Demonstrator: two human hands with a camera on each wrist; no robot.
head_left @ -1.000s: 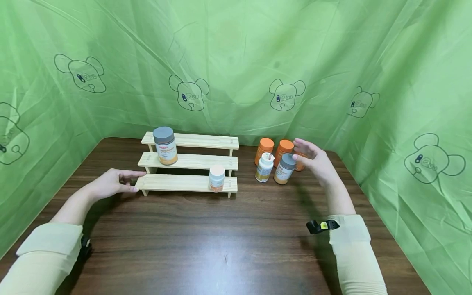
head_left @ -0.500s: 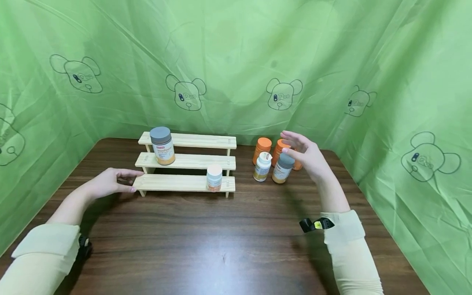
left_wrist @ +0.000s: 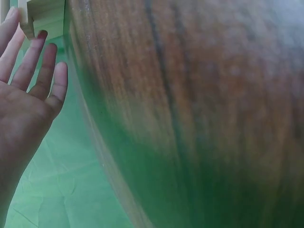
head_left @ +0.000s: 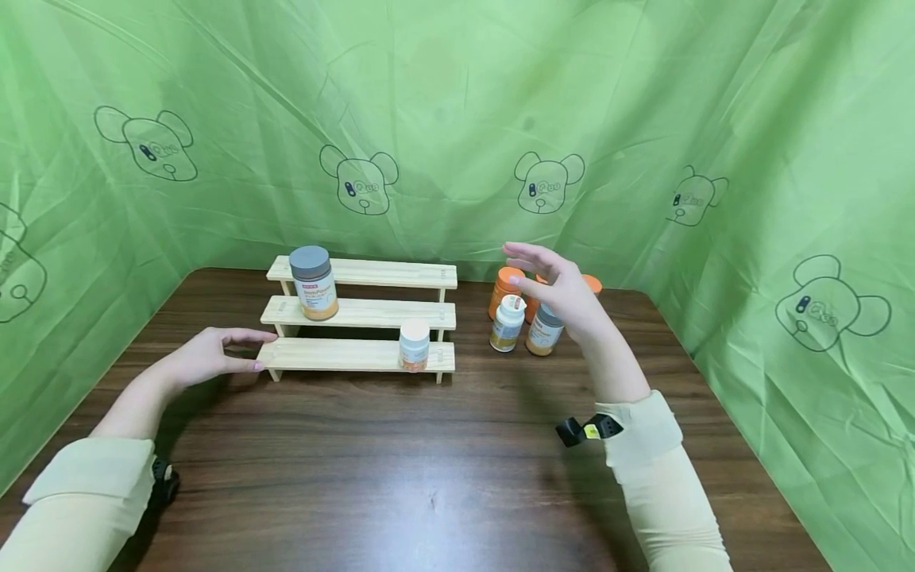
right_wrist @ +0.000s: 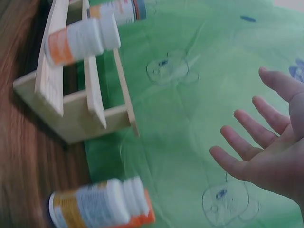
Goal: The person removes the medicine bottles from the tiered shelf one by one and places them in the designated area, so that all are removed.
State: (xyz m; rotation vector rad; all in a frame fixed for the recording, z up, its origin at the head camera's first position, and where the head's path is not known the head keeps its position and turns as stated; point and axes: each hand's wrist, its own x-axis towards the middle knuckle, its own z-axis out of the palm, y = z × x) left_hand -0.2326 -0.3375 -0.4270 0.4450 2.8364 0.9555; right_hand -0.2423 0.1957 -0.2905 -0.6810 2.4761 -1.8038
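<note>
My left hand (head_left: 207,357) is at the left end of the three-tier wooden display rack (head_left: 343,354), thumb by the front corner of the lowest step and fingers by its back corner. On the rack stand a grey-lidded supplement bottle (head_left: 317,294), at the left of the middle step, and a small white bottle (head_left: 415,347), at the right of the lowest. My right hand (head_left: 565,295), fingers spread and holding nothing, hovers over a bottle group: a white bottle (head_left: 507,324), a grey-lidded bottle (head_left: 543,334) and several orange bottles (head_left: 504,294), partly hidden by the hand.
The dark wood table (head_left: 400,461) reaches back to a green curtain (head_left: 457,95) with bear-head drawings, which also encloses both sides. A black wrist camera (head_left: 589,430) sits on the right forearm.
My right hand has moved left across the bottle group, uncovering the rightmost orange lid and covering part of the nearer ones. My left hand stays at the rack's end. The bottles have not moved.
</note>
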